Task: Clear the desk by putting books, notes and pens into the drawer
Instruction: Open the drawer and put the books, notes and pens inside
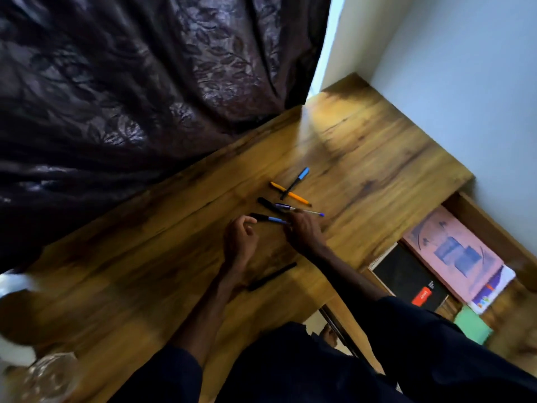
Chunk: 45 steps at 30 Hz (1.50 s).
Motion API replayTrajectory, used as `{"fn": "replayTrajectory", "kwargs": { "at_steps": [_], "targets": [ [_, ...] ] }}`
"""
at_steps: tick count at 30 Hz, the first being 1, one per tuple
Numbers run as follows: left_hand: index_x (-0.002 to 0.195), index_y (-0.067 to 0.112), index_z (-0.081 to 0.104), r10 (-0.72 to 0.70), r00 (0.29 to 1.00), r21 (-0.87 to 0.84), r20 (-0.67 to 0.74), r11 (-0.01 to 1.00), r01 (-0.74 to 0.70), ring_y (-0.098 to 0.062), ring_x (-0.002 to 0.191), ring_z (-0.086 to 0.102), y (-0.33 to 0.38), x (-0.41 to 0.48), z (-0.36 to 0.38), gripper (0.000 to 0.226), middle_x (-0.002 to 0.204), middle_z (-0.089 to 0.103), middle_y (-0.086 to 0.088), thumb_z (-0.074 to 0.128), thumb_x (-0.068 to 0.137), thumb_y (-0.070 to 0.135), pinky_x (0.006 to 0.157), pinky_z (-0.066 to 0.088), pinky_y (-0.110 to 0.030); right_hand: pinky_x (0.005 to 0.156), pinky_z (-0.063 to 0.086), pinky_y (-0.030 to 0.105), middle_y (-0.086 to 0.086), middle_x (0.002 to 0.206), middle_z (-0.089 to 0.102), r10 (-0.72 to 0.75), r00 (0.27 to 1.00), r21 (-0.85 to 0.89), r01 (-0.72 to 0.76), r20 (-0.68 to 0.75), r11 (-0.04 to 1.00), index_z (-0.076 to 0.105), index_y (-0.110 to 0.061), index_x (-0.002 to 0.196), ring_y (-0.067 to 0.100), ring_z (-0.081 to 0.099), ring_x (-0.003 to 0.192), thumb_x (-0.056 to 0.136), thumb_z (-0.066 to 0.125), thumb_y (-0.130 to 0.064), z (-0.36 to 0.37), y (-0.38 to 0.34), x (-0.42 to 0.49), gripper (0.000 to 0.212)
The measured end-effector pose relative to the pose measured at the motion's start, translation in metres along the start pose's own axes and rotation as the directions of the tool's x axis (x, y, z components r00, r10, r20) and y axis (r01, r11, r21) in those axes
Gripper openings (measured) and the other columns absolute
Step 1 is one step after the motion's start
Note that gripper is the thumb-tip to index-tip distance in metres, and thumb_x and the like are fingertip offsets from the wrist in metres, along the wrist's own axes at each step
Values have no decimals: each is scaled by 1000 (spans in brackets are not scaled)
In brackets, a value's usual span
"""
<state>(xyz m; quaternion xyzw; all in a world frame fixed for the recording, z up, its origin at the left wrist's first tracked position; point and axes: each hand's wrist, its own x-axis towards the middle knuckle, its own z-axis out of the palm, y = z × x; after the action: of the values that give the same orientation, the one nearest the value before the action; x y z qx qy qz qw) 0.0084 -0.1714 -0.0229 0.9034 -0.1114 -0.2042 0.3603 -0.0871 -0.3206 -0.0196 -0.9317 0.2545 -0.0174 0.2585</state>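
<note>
Several pens lie on the wooden desk (pixel 363 158): a black pen with a blue cap (pixel 295 182) crossing an orange pen (pixel 293 195), a black marker (pixel 268 204), a purple pen (pixel 300 211), a black and blue pen (pixel 268 219), and a black pen (pixel 273 276) by my left wrist. My right hand (pixel 302 231) pinches the blue end of the black and blue pen. My left hand (pixel 239 237) hovers at that pen's black end, fingers loosely curled, holding nothing. To the right, the open drawer (pixel 491 228) holds a pink book (pixel 453 254), a black notebook (pixel 406 274) and a green notepad (pixel 472 327).
A dark patterned curtain (pixel 130 97) hangs over the desk's far left side. A clear glass object (pixel 49 376) stands at the bottom left corner. A pale wall (pixel 465 82) borders the desk at the right.
</note>
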Motion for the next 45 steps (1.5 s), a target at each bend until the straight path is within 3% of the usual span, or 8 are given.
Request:
{"fn": "replayTrajectory", "kwargs": {
  "at_steps": [3, 12, 18, 21, 29, 34, 39, 45],
  "targets": [
    [103, 23, 68, -77, 997, -50, -4, 996, 77, -18, 108, 64, -9, -4, -1, 26, 115, 69, 2, 55, 90, 4, 84, 51, -28, 71, 54, 39, 10, 128, 66, -56, 995, -112, 65, 77, 992, 65, -14, 126, 34, 68, 99, 89, 56, -11, 2, -11, 17, 38],
    [114, 19, 68, -171, 982, -42, 85, 984, 175, -5, 90, 58, -12, -15, -3, 23, 115, 67, 5, 58, 96, 10, 56, 38, -11, 56, 49, 36, 13, 90, 71, -21, 990, -225, 53, 140, 973, 67, -7, 91, 32, 69, 79, 93, 53, -15, 7, -21, 28, 16],
    [104, 15, 74, -247, 955, -280, 164, 917, 286, -14, 79, 71, -3, -14, 1, 41, 90, 76, 0, 62, 92, 53, 64, 58, -31, 47, 47, 29, -4, 76, 69, 10, 998, 59, -13, 65, 998, 72, -19, 84, 11, 62, 63, 85, 71, -27, 11, -15, 5, 9],
    [96, 16, 75, -248, 949, -384, 195, 871, 307, -13, 73, 73, 1, -16, 5, 41, 86, 78, -3, 65, 90, 55, 61, 57, -27, 51, 51, 26, -9, 76, 71, -53, 994, 144, 38, 97, 989, 75, -21, 86, 2, 61, 59, 83, 72, -32, 13, -10, -10, 12],
    [89, 20, 77, -248, 962, -463, 118, 843, 274, -20, 88, 74, -18, -25, -4, 23, 91, 78, -1, 68, 93, 40, 75, 62, -36, 65, 55, 27, -5, 96, 66, -277, 956, 263, 244, 95, 933, 67, -22, 102, 6, 63, 81, 83, 76, -30, 23, 19, -67, 23],
    [96, 17, 77, -233, 969, -431, 78, 869, 244, -12, 87, 72, -18, -34, -16, 27, 96, 77, 0, 63, 96, 40, 66, 58, -27, 74, 49, 30, 8, 111, 59, -342, 926, 60, 337, 159, 940, 68, -16, 108, 22, 57, 101, 81, 72, -14, 37, 20, -86, 27],
    [98, 21, 76, -189, 976, -439, 107, 872, 217, -9, 88, 71, -9, -51, -25, 25, 96, 77, 5, 60, 98, 40, 62, 55, -23, 72, 44, 26, 6, 106, 62, -187, 968, 27, 186, 165, 982, 65, -11, 103, 22, 59, 97, 93, 60, -17, 32, 16, -89, 13],
    [89, 24, 77, -68, 992, -384, 102, 918, 102, -7, 75, 71, 0, -71, -15, 26, 84, 77, 5, 63, 95, 45, 56, 55, -22, 70, 57, 40, 5, 89, 72, 140, 967, 425, -221, 214, 878, 70, -14, 99, 16, 67, 77, 91, 70, -27, -6, 35, -107, 15]
  ]
}}
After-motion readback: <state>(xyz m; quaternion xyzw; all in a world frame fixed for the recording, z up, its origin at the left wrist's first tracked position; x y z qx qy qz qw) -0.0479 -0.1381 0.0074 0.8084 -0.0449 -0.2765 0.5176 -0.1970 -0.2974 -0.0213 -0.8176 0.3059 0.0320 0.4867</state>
